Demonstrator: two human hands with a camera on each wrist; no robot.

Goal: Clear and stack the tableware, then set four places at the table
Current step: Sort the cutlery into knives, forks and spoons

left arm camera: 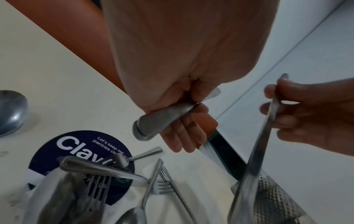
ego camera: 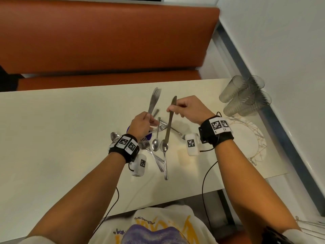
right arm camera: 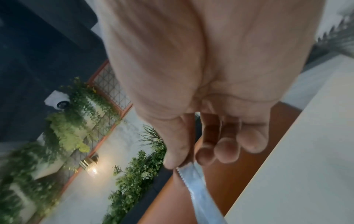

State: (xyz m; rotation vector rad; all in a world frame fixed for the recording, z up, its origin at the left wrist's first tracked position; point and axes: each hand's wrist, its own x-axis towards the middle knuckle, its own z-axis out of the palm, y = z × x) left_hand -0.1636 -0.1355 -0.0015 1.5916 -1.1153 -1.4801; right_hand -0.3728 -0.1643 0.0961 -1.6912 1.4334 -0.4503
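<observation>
Nearest the person, loose cutlery (ego camera: 161,152) lies on the cream bench (ego camera: 52,138): spoons & forks crossed over each other, some on a round blue sticker (left arm camera: 76,145), one spoon (ego camera: 114,136) off to the left by the wrist. Above that pile, left hand (ego camera: 142,125) w/ fingers curled round a bundle of knives (ego camera: 153,101), blades pointing away, handle ends sticking out under the palm in the left wrist view. Right hand (ego camera: 190,110) pinches a single knife (ego camera: 169,120) near the blade betw. thumb & fingers, handle hanging down toward the pile; serrated edge shows in the right wrist view. Hands are close but not touching. To the right, white plates (ego camera: 246,138) w/ a line pattern near the bench edge, then a cluster of ribbed clear glasses (ego camera: 244,95) at the far right corner. Beyond the bench, an orange padded seat (ego camera: 105,41)
</observation>
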